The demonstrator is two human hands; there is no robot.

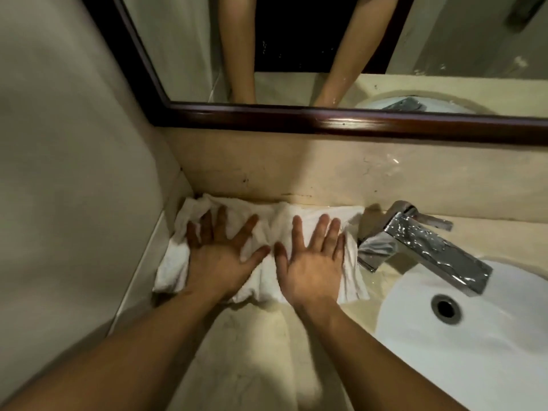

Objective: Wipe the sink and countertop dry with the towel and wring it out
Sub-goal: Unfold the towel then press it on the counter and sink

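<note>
Step in hand, by judgement: drying the countertop (261, 345); it is best done with even, flat pressure, drawing the towel (267, 232) from the far-left corner toward the sink (489, 351) so water is not pushed back against the wall. The left hand (221, 256) and right hand (311, 262) both lie released, fingers spread, palms pressing on the white towel. The towel lies directly beneath them, bunched along the far edge, left of the faucet (427, 247).

The crumpled white cloth towel (268, 228) was partly hidden under the left hand (221, 258) and right hand (311, 264); the white oval ceramic sink (415, 339) ran past the right edge.
</note>
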